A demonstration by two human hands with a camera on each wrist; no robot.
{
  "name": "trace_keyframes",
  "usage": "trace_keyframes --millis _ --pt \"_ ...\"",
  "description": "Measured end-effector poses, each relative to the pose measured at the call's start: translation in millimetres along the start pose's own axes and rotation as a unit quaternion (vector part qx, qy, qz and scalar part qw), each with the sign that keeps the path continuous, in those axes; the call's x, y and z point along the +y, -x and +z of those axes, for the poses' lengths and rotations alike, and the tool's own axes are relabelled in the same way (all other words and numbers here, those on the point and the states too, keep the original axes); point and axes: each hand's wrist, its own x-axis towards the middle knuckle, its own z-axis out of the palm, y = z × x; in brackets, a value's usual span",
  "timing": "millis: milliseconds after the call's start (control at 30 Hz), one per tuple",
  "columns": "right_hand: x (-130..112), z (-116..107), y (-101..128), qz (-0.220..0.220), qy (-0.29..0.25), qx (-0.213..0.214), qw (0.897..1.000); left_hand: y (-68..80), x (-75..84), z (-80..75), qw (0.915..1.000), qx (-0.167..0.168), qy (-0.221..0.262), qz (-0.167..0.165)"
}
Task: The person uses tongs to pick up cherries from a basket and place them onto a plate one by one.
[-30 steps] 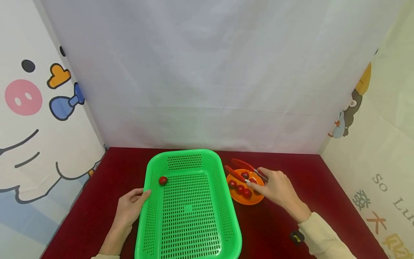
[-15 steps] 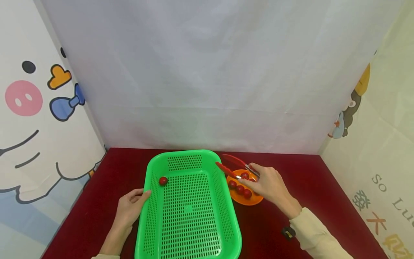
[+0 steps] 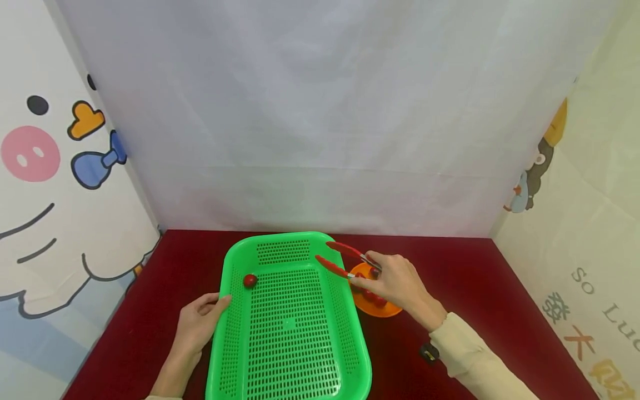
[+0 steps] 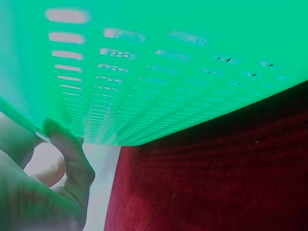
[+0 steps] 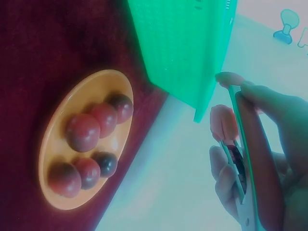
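Two hands: right hand (image 3: 397,283) pinches red tongs (image 3: 340,260) (tips apart); left hand (image 3: 197,325) grips green basket (image 3: 290,328).

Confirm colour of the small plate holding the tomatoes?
Orange. The plate shows best in the right wrist view, with dark red tomatoes on it.

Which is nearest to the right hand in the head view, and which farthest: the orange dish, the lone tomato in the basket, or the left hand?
1. Orange dish: right beside the right hand, partly under it.
2. Lone tomato: in the green basket, near its left wall.
3. Left hand: farthest, on the basket's left rim.
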Motion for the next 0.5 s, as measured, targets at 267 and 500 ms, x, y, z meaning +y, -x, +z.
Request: trace_keyframes --millis 267,500 --pt "-7 6 -9 -0.008 0.006 -0.025 1.000 1.2 0.9 -0.1 1.0000 0.001 0.001 0.000" --pt "-14 12 -17 -0.018 0.020 -0.045 0.999 -0.1 0.8 0.0 1.0000 -0.002 0.002 -0.004"
